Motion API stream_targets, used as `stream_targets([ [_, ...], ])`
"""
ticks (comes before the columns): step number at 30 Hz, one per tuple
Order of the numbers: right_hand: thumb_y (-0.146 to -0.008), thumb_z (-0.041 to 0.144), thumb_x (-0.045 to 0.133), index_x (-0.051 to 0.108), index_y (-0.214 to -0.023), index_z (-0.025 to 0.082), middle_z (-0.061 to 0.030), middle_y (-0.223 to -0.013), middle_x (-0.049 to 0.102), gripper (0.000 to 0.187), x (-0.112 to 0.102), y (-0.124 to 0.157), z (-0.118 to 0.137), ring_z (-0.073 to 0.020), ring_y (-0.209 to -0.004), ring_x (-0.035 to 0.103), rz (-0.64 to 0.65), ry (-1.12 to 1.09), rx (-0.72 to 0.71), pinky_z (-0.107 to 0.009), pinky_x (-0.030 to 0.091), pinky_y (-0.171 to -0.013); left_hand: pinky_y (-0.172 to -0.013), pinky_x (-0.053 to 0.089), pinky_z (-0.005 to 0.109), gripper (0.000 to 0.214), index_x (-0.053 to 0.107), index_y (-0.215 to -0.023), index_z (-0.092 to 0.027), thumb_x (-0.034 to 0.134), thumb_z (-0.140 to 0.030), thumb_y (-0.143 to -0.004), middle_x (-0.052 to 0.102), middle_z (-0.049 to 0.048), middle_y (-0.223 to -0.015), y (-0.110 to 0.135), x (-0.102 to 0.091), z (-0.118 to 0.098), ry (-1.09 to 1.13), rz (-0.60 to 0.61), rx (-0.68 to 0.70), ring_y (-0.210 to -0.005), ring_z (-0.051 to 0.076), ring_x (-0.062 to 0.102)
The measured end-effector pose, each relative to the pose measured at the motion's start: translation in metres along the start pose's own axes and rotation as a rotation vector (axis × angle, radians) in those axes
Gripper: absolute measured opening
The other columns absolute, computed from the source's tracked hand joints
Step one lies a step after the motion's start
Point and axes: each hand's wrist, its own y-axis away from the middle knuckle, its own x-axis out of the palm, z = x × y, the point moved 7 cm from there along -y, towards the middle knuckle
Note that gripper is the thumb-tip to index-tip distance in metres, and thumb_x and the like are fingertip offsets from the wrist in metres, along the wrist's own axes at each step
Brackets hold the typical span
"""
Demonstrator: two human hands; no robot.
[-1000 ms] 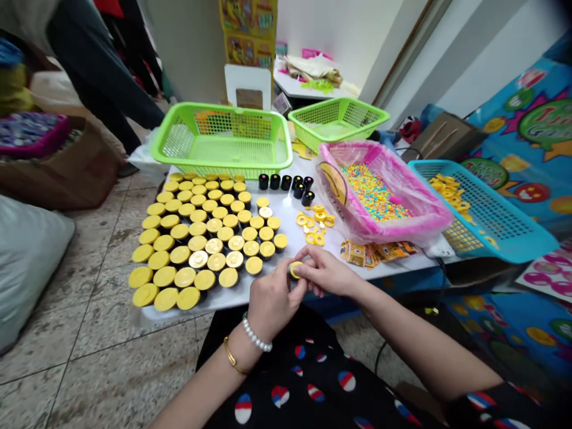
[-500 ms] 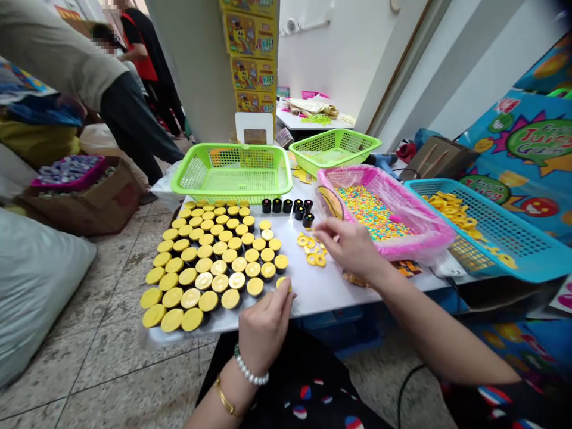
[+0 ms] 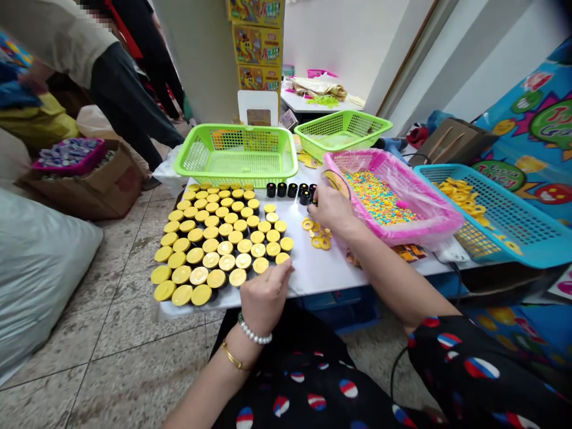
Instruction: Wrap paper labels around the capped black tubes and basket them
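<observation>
My left hand (image 3: 264, 293) rests at the near edge of the white table (image 3: 313, 271), fingers curled on a yellow-capped jar (image 3: 282, 258) at the right end of the block of several yellow-capped jars (image 3: 214, 244). My right hand (image 3: 331, 208) reaches across to the short row of open black jars (image 3: 281, 189), its fingertips closed round the rightmost black jar (image 3: 311, 198). Loose yellow rings (image 3: 318, 238) lie just under that hand. Beside it, a pink basket (image 3: 429, 229) holds small multicoloured candy beads (image 3: 379, 196).
Two green baskets (image 3: 236, 155) (image 3: 342, 131) stand at the table's back. At the right, a blue basket (image 3: 504, 220) holds yellow rings. Orange sachets (image 3: 406, 253) lie by the pink basket. On the floor at left are a grey sack (image 3: 36, 268), a cardboard box (image 3: 89, 185) and a bending person (image 3: 89, 53).
My hands parted: the left carried the yellow-capped jar to the end of the jar block, and the right stretched out over the rings to the black jars.
</observation>
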Motion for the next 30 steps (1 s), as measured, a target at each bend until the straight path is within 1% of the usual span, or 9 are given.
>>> stream_targets([
  [5,-0.083,0.028,0.061,0.058,-0.096,0.019,-0.0074,-0.092,0.069,0.016,-0.017,0.065,0.012,-0.0239,-0.086,0.065,-0.06,-0.204,-0.263,-0.032,0.045,-0.074,-0.06,0.053,0.018,0.015,0.074,-0.102,-0.018,0.061,-0.02,-0.094,0.08,0.004,-0.086,0.001,0.005,0.002,0.067,0.017,-0.047,-0.065,0.012,0.072],
  [9,-0.082,0.026,0.064,0.058,-0.097,0.021,-0.0044,-0.094,0.07,0.016,0.004,0.114,0.026,-0.0198,-0.078,0.064,0.066,-0.315,-0.34,-0.029,0.044,-0.068,-0.055,0.051,0.019,0.019,0.071,-0.108,-0.015,0.058,-0.016,-0.094,0.08,0.0063,-0.086,0.001,0.005,-0.004,-0.032,0.029,0.036,-0.061,0.013,0.072],
  [12,-0.085,0.026,0.063,0.056,-0.108,0.02,-0.0059,-0.105,0.069,0.024,0.013,0.129,0.029,-0.0154,-0.068,0.062,0.053,-0.424,-0.333,-0.028,0.046,-0.066,-0.052,0.048,0.02,0.019,0.069,-0.11,-0.012,0.06,-0.017,-0.093,0.079,0.0077,-0.084,0.002,0.002,-0.009,-0.096,-0.002,0.065,-0.058,0.012,0.071],
  [15,-0.087,0.03,0.065,0.053,-0.118,0.019,-0.0079,-0.113,0.068,0.035,0.012,0.133,0.018,-0.0136,-0.064,0.062,0.009,-0.556,-0.343,-0.029,0.049,-0.07,-0.047,0.042,0.022,0.029,0.065,-0.117,-0.009,0.063,-0.023,-0.093,0.076,0.0054,-0.072,0.005,0.0,-0.017,-0.114,0.014,0.023,-0.046,0.01,0.064],
  [17,-0.09,0.031,0.062,0.055,-0.116,0.019,-0.0078,-0.11,0.069,0.03,0.009,0.13,0.003,-0.0137,-0.063,0.063,-0.041,-0.595,-0.32,-0.031,0.05,-0.074,-0.045,0.041,0.022,0.038,0.06,-0.126,-0.007,0.061,-0.028,-0.094,0.072,0.0019,-0.062,0.007,0.004,-0.025,-0.074,0.062,-0.008,-0.04,0.009,0.058],
  [21,-0.094,0.023,0.053,0.063,-0.111,0.016,-0.0116,-0.108,0.069,0.021,0.015,0.113,-0.025,-0.0224,-0.088,0.067,-0.103,-0.399,-0.247,-0.034,0.05,-0.081,-0.042,0.038,0.025,0.052,0.048,-0.138,-0.001,0.055,-0.033,-0.097,0.067,0.0018,-0.055,0.002,0.022,-0.037,-0.092,0.231,-0.063,-0.038,0.013,0.057],
  [23,-0.093,0.021,0.054,0.064,-0.113,0.016,-0.0133,-0.11,0.067,0.023,0.026,0.103,-0.03,-0.0256,-0.097,0.065,-0.032,-0.27,-0.228,-0.035,0.049,-0.081,-0.04,0.034,0.027,0.053,0.047,-0.138,0.0,0.053,-0.034,-0.097,0.067,0.0042,-0.054,-0.003,0.031,-0.038,-0.177,0.321,-0.093,-0.039,0.017,0.06],
  [26,-0.09,0.023,0.059,0.065,-0.111,0.016,-0.0117,-0.106,0.068,0.023,0.035,0.095,-0.034,-0.0241,-0.091,0.065,0.058,-0.21,-0.208,-0.033,0.049,-0.078,-0.038,0.031,0.027,0.047,0.052,-0.134,-0.004,0.054,-0.03,-0.096,0.066,0.0055,-0.052,-0.009,0.039,-0.035,-0.264,0.394,-0.116,-0.039,0.021,0.062],
  [30,-0.083,0.03,0.069,0.067,-0.102,0.018,-0.0104,-0.103,0.066,0.022,0.024,0.098,-0.035,-0.0265,-0.094,0.061,-0.01,-0.157,-0.207,-0.035,0.048,-0.079,-0.04,0.034,0.025,0.038,0.055,-0.129,-0.012,0.057,-0.026,-0.094,0.069,0.0037,-0.056,-0.008,0.04,-0.03,-0.158,0.432,-0.153,-0.044,0.02,0.065],
])
